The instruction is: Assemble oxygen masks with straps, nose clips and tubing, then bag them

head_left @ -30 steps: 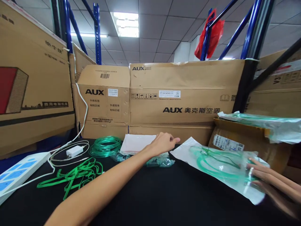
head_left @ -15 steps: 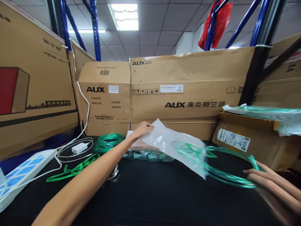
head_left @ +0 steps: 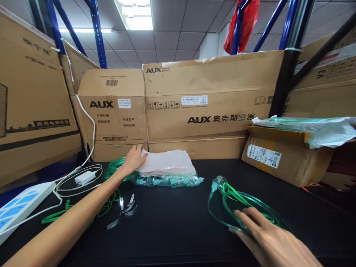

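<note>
Before the cardboard boxes [head_left: 205, 111], on the black table [head_left: 178, 226], lay the pile of plastic bags [head_left: 167, 163]. The left hand [head_left: 133, 159] touched its edge; whether it pinched I cannot tell. The green tubing [head_left: 235, 196] lay nearer, under the flat, open right hand [head_left: 269, 241].

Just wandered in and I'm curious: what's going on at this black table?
A person works bare-handed at a black table. The left hand touches the left edge of a stack of flat bags. The right hand lies open on a loose coil of green tubing, which sits unbagged on the table. Small metal clips lie beside the left arm.
</note>
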{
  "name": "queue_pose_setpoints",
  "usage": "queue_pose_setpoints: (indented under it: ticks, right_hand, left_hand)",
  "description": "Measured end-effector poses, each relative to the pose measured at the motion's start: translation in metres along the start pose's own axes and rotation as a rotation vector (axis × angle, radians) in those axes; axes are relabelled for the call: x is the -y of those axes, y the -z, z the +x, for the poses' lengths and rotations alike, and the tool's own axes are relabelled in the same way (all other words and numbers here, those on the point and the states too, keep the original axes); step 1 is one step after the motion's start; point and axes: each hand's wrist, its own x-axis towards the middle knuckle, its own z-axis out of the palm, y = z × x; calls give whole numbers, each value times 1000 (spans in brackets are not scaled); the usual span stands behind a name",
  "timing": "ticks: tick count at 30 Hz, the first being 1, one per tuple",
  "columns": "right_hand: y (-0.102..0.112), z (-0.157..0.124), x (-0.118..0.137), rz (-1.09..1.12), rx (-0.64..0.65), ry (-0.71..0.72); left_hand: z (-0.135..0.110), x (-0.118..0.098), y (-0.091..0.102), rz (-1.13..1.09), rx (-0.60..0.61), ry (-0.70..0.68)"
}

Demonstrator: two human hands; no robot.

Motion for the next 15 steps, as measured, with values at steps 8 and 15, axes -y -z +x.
queue_pose_setpoints:
  ticks: [8, 15]
  right_hand:
    - [27, 28, 35, 129, 121, 262]
    - [39, 61, -29, 282, 53, 167]
  left_hand:
    - [11, -35, -16, 119, 350, -455]
    - [26, -68, -31, 196, 442, -521]
